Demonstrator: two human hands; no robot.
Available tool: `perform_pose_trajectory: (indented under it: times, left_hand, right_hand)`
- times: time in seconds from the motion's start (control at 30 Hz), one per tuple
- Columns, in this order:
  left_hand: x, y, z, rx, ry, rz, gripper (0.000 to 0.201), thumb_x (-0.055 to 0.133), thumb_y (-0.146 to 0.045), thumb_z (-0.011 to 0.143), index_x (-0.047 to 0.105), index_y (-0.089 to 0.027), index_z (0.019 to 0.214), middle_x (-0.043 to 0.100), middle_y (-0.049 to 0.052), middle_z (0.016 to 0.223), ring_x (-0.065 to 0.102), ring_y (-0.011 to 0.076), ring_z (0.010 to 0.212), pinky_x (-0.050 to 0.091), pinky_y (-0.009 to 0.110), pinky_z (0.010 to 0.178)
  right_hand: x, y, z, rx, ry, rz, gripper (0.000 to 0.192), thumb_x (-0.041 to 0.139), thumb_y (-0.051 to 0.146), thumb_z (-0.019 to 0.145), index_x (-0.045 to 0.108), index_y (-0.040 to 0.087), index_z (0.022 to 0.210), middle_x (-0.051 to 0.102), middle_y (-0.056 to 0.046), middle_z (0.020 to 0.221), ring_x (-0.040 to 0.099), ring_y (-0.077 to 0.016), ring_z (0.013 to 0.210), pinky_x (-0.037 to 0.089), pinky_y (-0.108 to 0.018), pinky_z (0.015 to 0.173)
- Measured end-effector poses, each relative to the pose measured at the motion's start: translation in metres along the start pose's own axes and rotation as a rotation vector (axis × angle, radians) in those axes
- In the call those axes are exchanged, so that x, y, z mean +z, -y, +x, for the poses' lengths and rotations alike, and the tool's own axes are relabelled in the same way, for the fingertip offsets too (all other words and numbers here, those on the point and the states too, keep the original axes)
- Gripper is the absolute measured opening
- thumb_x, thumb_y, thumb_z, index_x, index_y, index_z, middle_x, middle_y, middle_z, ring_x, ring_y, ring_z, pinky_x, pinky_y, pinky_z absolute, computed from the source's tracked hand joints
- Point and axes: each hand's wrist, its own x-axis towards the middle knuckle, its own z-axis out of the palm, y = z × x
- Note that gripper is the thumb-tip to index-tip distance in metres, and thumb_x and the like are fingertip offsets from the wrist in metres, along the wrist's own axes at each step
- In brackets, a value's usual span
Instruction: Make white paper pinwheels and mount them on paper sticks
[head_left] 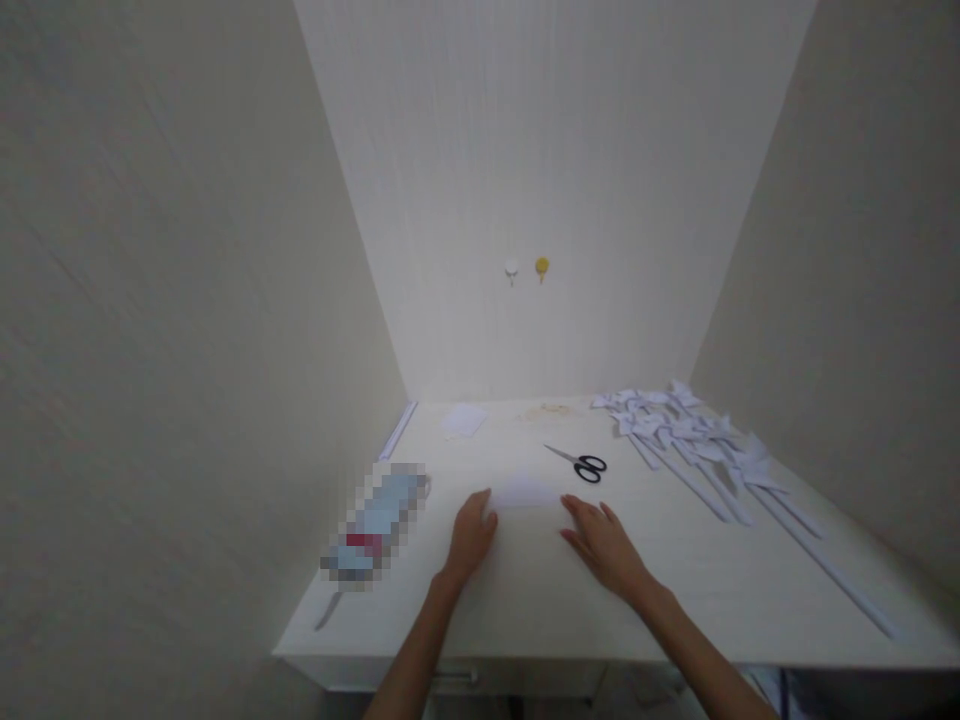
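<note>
On the far left lay a blurred-out item (pixel 375 525), w/ a thin dark thing by the table (pixel 525 620) edge below it; neither could be identified. Left hand (pixel 471 535) lay flat, fingers together, tips touching the left edge of the paper (pixel 525 492). Paper sat mid-table, just beyond both hands, white on white, so its outline and any folds were hard to read. Right hand (pixel 604 545) was flat too, fingers slightly spread, tips at the paper's right corner; neither hand gripped anything. Scissors (pixel 579 464) lay closed just beyond it. Far right: a pile of finished pinwheels (pixel 690 430) on sticks. Judging by that, many were done and this sheet barely begun. A small sheet (pixel 465 420) waited at the back.
</note>
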Motion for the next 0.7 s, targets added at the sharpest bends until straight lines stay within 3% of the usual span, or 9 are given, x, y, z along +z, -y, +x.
perform_pose_trajectory:
  times: [0.1, 0.3, 0.47, 0.6, 0.7]
  left_hand:
    - [-0.001, -0.003, 0.023, -0.148, 0.081, -0.131, 0.037, 0.044, -0.014, 0.068, 0.051, -0.008, 0.104, 0.056, 0.013, 0.106, 0.053, 0.0176, 0.094, 0.039, 0.029, 0.082]
    - [0.003, -0.009, 0.068, -0.198, 0.126, -0.191, 0.025, 0.053, -0.015, 0.059, 0.059, -0.010, 0.083, 0.063, 0.009, 0.078, 0.057, 0.0198, 0.076, 0.042, 0.028, 0.069]
    - [0.011, -0.005, 0.079, -0.204, 0.184, -0.288, 0.028, 0.064, -0.014, 0.045, 0.058, -0.012, 0.073, 0.055, -0.002, 0.050, 0.053, 0.0142, 0.050, 0.039, 0.023, 0.049]
    - [0.016, -0.003, 0.077, -0.172, 0.178, -0.376, 0.022, 0.067, -0.014, 0.038, 0.055, -0.014, 0.056, 0.047, -0.006, 0.043, 0.048, 0.0116, 0.046, 0.035, 0.021, 0.046]
    - [0.018, -0.003, 0.079, -0.144, 0.140, -0.434, 0.021, 0.067, -0.019, 0.041, 0.046, -0.015, 0.043, 0.040, -0.007, 0.039, 0.046, 0.0108, 0.046, 0.032, 0.021, 0.045]
  right_hand:
    - [-0.002, 0.002, 0.001, 0.003, -0.001, 0.014, 0.043, 0.034, 0.036, 0.081, 0.036, 0.018, 0.119, 0.046, -0.008, 0.119, 0.040, -0.0202, 0.109, 0.024, -0.042, 0.093]
    - [-0.006, 0.006, 0.004, 0.035, 0.028, 0.051, 0.041, 0.034, 0.033, 0.081, 0.037, 0.018, 0.119, 0.046, -0.008, 0.120, 0.039, -0.0202, 0.109, 0.021, -0.041, 0.095]
    - [-0.005, 0.006, 0.003, 0.038, 0.011, 0.071, 0.039, 0.032, 0.032, 0.081, 0.038, 0.018, 0.117, 0.047, -0.007, 0.118, 0.040, -0.0201, 0.109, 0.021, -0.042, 0.095]
    - [0.005, -0.002, 0.004, 0.017, -0.074, 0.111, 0.041, 0.034, 0.035, 0.080, 0.037, 0.018, 0.117, 0.048, -0.008, 0.117, 0.041, -0.0206, 0.108, 0.025, -0.042, 0.094]
    - [0.010, -0.017, 0.015, 0.053, -0.244, 0.282, 0.038, 0.037, 0.034, 0.078, 0.042, 0.016, 0.111, 0.047, -0.011, 0.114, 0.047, -0.0198, 0.100, 0.038, -0.035, 0.084]
